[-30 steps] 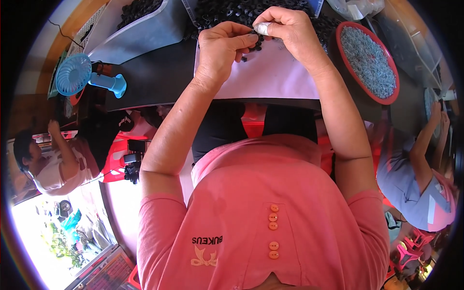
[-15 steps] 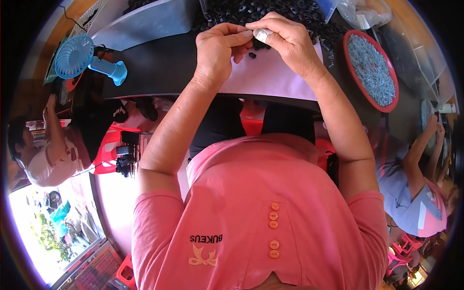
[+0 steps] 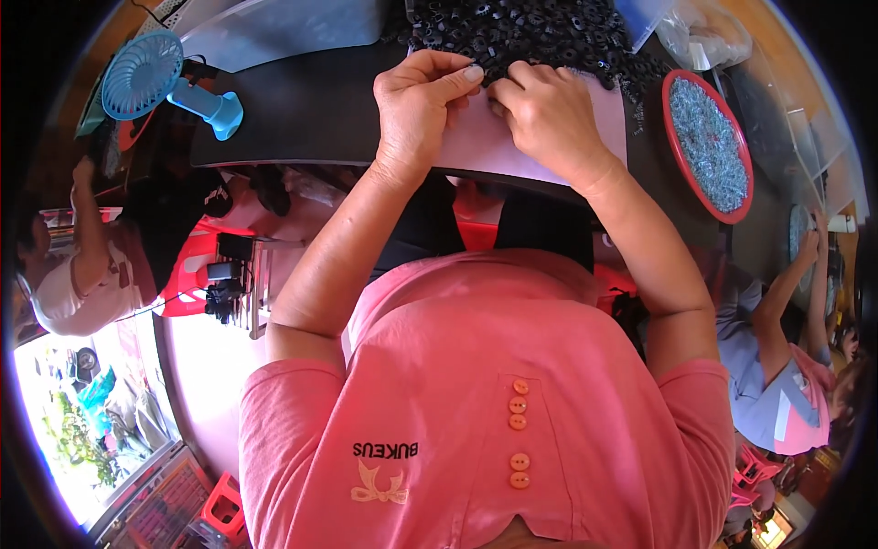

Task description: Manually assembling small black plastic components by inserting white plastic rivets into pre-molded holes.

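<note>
My left hand (image 3: 412, 105) is raised over the near side of the pile of small black plastic parts (image 3: 540, 32), thumb pressed to the forefinger. Whatever lies in that pinch is too small to make out against the dark pile. Just to its right, my right hand (image 3: 553, 119) is turned knuckles up, its fingers curled down at the pile's near edge. Its fingertips are hidden, so I cannot see what they grip. Beneath both hands a pale pinkish sheet (image 3: 494, 145) covers part of the black table (image 3: 302, 119).
At the right stands a red round tray (image 3: 670, 137) heaped with small clear bluish pieces (image 3: 709, 133). A blue fan (image 3: 206, 110) and a translucent bin (image 3: 283, 37) are on the left. A clear plastic bag (image 3: 704, 37) lies far right. Other people sit at both sides.
My right hand has left my left fingertips, turned knuckles up and come down at the pile's near edge. The pale wrap on its thumb is now hidden. My left hand keeps its pinch.
</note>
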`<state>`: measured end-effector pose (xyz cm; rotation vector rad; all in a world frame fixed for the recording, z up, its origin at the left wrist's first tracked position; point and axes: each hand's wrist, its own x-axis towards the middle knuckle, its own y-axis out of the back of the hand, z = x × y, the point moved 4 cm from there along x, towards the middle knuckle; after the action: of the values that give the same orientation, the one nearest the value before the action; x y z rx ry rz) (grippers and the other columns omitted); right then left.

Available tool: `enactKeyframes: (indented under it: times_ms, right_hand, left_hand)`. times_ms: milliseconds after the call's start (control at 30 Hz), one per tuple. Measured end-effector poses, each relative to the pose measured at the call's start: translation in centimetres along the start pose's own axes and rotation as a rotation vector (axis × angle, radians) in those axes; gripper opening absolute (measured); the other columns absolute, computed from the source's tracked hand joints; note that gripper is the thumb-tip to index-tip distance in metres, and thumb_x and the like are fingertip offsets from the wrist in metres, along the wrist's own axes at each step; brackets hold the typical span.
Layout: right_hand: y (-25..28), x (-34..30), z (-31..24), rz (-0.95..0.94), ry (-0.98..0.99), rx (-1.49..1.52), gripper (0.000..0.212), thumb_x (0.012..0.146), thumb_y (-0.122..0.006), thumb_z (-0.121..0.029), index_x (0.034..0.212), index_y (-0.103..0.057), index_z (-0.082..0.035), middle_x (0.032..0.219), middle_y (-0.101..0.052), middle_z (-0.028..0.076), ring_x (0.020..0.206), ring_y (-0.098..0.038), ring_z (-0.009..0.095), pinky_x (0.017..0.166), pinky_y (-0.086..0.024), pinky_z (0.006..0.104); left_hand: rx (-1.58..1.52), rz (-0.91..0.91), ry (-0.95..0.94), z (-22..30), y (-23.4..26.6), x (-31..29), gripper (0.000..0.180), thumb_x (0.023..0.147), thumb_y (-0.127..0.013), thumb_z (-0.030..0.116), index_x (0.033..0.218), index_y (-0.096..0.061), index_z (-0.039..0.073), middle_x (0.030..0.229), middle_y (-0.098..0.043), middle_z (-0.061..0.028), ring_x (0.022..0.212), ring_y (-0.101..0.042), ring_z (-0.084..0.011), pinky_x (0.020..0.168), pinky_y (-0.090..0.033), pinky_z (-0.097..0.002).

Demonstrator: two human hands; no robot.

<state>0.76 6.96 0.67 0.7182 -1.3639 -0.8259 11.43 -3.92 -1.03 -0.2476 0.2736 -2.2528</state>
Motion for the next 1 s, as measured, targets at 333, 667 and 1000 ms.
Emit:
enactKeyframes:
  times_ms: [333, 667, 1000]
  right_hand:
    - [0.1, -0.3, -0.7, 0.124, 0.149, 0.228, 0.013, 0.072, -0.066, -0.003, 0.082, -0.058, -0.006, 0.083, -0.058, 0.007, 0.079, -0.058, 0.028, 0.071, -0.045, 0.0384]
    - [2.0, 1.1, 3.1, 0.107, -0.294, 0.980, 0.019, 0.083, -0.058, 0.006, 0.098, -0.068, 0.000, 0.089, -0.066, 0.004, 0.083, -0.062, 0.012, 0.077, -0.048, 0.0241]
    - [1.5, 1.9, 3.1, -0.053, -0.397, 1.116, 0.017, 0.085, -0.058, 0.001, 0.099, -0.067, -0.001, 0.089, -0.067, 0.003, 0.084, -0.061, 0.009, 0.079, -0.049, 0.0233]
  left_hand:
    - [0.115, -0.037, -0.068, -0.2, -0.5, -0.2, 0.013, 0.084, -0.070, 0.003, 0.095, -0.070, -0.003, 0.075, -0.066, -0.0021, 0.057, -0.051, -0.0050, 0.052, -0.039, -0.0186]
    - [0.151, -0.082, -0.045, 0.0, -0.6, -0.3, 0.015, 0.086, -0.069, 0.004, 0.100, -0.069, -0.002, 0.078, -0.068, -0.0041, 0.064, -0.057, -0.0066, 0.055, -0.041, -0.0185]
    - [0.190, -0.118, -0.051, 0.2, -0.9, -0.6, 0.016, 0.086, -0.067, 0.004, 0.101, -0.069, -0.001, 0.080, -0.068, -0.0024, 0.062, -0.052, -0.0040, 0.055, -0.040, -0.0177]
